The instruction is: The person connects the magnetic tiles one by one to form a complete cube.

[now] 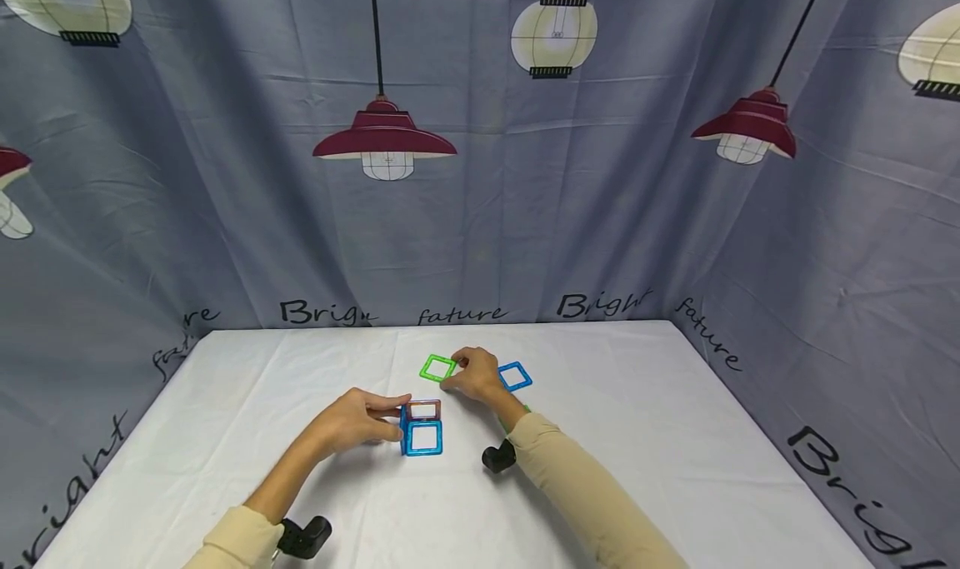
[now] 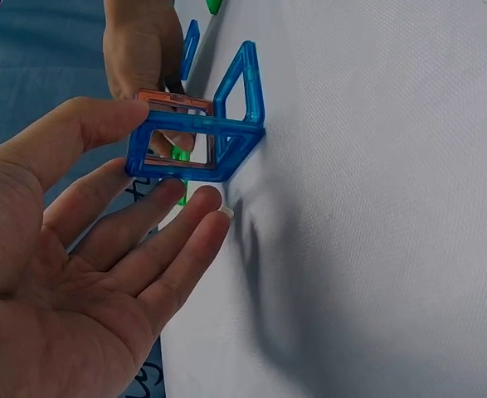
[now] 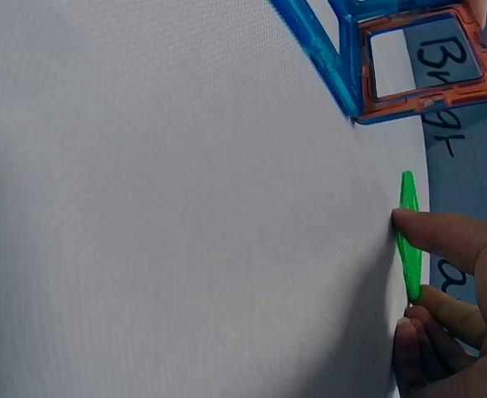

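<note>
In the head view my left hand (image 1: 351, 423) pinches an upright blue square magnetic tile (image 2: 195, 125) between thumb and index finger, the other fingers spread below. That tile joins a flat blue tile (image 1: 425, 451) on the table and an upright orange-red tile (image 3: 432, 105) at the back, making a corner. Just beyond it, my right hand (image 1: 477, 375) pinches one edge of a green square tile (image 3: 410, 269) with the thumb and fingertips. Seen from the right wrist, the green tile appears edge-on, close to the table surface.
Another blue square tile (image 1: 527, 371) lies just right of my right hand. Part of a green piece (image 1: 527, 407) shows under the right wrist, mostly hidden. A white cloth covers the table (image 1: 645, 452), and a grey printed curtain (image 1: 480, 244) hangs behind and beside it.
</note>
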The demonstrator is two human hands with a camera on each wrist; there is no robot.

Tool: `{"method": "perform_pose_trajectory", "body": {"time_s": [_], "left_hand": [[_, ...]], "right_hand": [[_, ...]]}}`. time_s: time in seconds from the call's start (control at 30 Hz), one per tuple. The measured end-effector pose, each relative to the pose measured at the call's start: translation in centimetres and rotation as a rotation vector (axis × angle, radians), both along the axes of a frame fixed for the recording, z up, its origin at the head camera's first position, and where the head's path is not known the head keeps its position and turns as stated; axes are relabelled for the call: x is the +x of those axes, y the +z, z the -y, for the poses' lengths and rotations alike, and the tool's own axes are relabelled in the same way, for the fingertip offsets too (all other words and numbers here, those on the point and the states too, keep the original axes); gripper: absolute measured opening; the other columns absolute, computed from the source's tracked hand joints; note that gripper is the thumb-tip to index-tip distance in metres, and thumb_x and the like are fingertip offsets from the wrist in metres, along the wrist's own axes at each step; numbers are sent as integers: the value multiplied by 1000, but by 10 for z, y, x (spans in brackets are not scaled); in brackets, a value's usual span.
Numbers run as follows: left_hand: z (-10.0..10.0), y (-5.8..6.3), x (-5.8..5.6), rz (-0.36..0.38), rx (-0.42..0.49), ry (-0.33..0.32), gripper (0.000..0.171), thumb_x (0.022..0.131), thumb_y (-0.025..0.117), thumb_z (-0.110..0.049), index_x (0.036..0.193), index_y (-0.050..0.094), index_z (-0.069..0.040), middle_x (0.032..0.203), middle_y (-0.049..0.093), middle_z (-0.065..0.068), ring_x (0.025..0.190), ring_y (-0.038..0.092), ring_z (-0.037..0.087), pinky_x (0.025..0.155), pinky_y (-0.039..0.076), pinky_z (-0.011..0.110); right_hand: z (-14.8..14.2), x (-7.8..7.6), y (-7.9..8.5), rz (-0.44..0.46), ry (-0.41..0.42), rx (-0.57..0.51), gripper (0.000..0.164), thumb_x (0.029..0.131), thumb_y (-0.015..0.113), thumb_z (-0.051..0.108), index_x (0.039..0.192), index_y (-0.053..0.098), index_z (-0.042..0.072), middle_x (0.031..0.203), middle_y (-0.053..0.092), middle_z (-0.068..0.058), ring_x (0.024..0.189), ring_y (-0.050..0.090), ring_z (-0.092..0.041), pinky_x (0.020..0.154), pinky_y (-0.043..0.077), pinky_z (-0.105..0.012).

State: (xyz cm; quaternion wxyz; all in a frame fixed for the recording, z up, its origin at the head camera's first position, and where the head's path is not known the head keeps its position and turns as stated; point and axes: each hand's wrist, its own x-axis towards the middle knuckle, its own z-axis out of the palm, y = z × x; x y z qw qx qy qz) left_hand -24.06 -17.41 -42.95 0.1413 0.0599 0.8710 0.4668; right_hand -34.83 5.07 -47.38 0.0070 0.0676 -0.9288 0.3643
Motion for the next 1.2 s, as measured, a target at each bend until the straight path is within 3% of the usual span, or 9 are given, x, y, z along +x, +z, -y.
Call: {"method": "perform_pose_trajectory", "body": {"time_s": [0.27,0.67,0.9,1.2], "left_hand": [[0,0,0,16,15,-2,59,77,86,-18,133,69,-17,126,72,12,91,63,13,75,56,32],[2,-2,-3,24,43,-16,60,77,86,-18,134,68,-15,131,69,14,94,65,13,76,58,32],[4,-1,-2,22,57,-14,59,77,86,-16,133,69,-14,128,70,16,96,66,14,77,59,35],[3,-1,-2,27,71,-24,60,77,86,-15,134,68,-12,129,69,16,97,66,15,78,59,36]], "right_hand": [[-16,11,14,74,62,56,50,72,91,21,115,72,4,101,68,-7,91,57,-20,85,51,-37],[-46,48,45,129,250,230,49,71,91,12,114,71,1,104,70,-9,94,62,-20,87,54,-38],[-52,66,47,70,372,232,47,68,90,9,111,73,0,102,72,-10,94,63,-21,87,54,-42],[-49,76,40,80,414,208,47,66,91,7,109,73,-2,98,72,-10,90,61,-19,84,54,-39]]}}
